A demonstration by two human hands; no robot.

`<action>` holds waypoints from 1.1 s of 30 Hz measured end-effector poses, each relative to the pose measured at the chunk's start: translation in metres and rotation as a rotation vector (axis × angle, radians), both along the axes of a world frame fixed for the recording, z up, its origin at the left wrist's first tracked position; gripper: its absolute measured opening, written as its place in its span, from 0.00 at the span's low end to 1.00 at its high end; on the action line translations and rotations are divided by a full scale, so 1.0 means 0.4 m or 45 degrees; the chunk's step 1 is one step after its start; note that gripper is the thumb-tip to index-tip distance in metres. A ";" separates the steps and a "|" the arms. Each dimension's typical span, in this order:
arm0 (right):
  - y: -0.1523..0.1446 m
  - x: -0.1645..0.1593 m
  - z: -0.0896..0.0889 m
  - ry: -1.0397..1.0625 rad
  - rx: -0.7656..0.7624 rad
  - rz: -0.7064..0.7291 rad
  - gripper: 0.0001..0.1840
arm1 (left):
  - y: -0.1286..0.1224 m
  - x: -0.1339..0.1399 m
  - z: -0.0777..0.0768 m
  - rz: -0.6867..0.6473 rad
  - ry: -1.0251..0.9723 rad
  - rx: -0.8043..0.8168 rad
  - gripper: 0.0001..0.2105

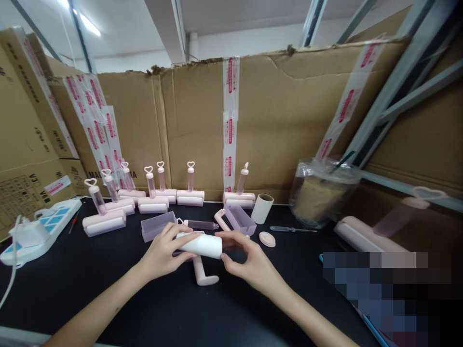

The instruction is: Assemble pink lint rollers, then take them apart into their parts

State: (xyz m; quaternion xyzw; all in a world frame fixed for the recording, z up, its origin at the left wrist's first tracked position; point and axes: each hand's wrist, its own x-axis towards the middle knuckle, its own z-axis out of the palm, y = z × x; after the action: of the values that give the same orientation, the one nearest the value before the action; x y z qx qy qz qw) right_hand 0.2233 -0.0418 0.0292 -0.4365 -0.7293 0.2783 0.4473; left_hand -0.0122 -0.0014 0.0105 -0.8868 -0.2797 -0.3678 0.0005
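My left hand is wrapped round a white lint roll, held level just above the black table. My right hand has its thumb and fingers curled at the right end of the same roll. Below the roll lies a pale pink L-shaped roller arm. Behind my hands are a translucent lilac cover, a clear pink handle tube and a second lilac cover with a pink frame beside it. A round pink cap lies right of my right hand.
Several pink lint rollers with heart-topped handles stand along the cardboard wall. A white roll with a bare core stands upright near a screwdriver and a bagged drink. A power strip lies left.
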 end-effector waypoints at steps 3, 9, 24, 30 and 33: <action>0.000 -0.001 -0.007 -0.004 -0.012 0.015 0.19 | 0.001 -0.001 -0.003 0.010 0.037 0.031 0.22; -0.002 0.000 -0.020 -0.016 0.053 -0.033 0.19 | -0.007 0.005 -0.003 0.035 0.063 0.065 0.22; 0.054 0.177 0.086 -0.032 0.085 -0.414 0.07 | 0.016 -0.003 0.006 0.131 -0.303 -0.112 0.21; 0.106 0.358 0.066 -0.860 -0.305 -0.886 0.05 | 0.022 -0.008 0.000 0.153 -0.327 -0.108 0.21; 0.120 0.376 0.040 -0.903 -0.416 -0.883 0.10 | 0.024 -0.007 -0.004 0.134 -0.320 -0.138 0.21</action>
State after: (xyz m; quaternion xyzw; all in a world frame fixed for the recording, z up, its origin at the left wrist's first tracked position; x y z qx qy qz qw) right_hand 0.3738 0.0063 0.0450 -0.7839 -0.5957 0.0591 0.1649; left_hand -0.0149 0.0081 0.0091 -0.8168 -0.3430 -0.4596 -0.0629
